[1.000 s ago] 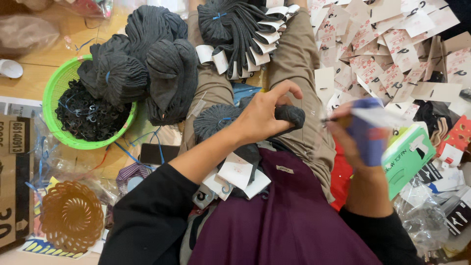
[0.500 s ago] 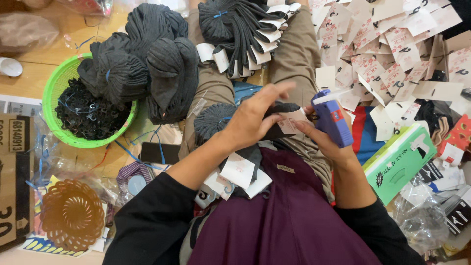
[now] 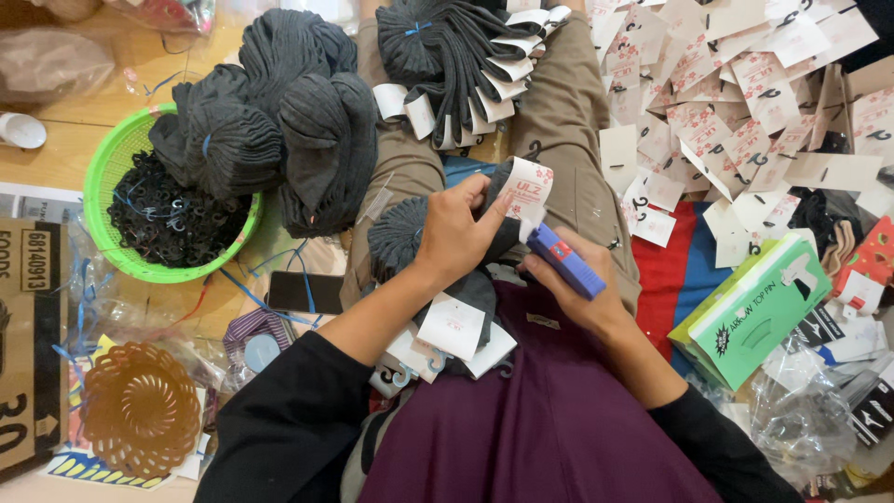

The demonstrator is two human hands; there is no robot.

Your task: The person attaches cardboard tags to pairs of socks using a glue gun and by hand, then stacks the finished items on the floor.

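My left hand (image 3: 458, 235) holds a dark grey sock pair with a white paper tag (image 3: 526, 187) pressed against its top, over my lap. My right hand (image 3: 579, 291) grips a purple-blue tagging gun (image 3: 562, 260), its tip pushed up against the lower edge of that tag. A bundle of grey socks (image 3: 399, 233) lies just left of my left hand. Finished tagged socks (image 3: 453, 326) rest under my left forearm.
A green basket (image 3: 101, 191) of small black hooks sits at left under rolled sock bundles (image 3: 270, 112). More tagged socks (image 3: 456, 65) lie ahead. A heap of paper tags (image 3: 736, 102) spreads at right, with a green box (image 3: 759, 312), a brown basket (image 3: 135, 410) and a phone (image 3: 301, 292).
My right hand brought the tagging gun in from the right and tilted it up under the tag. My left hand turned the sock so the tag stands upright.
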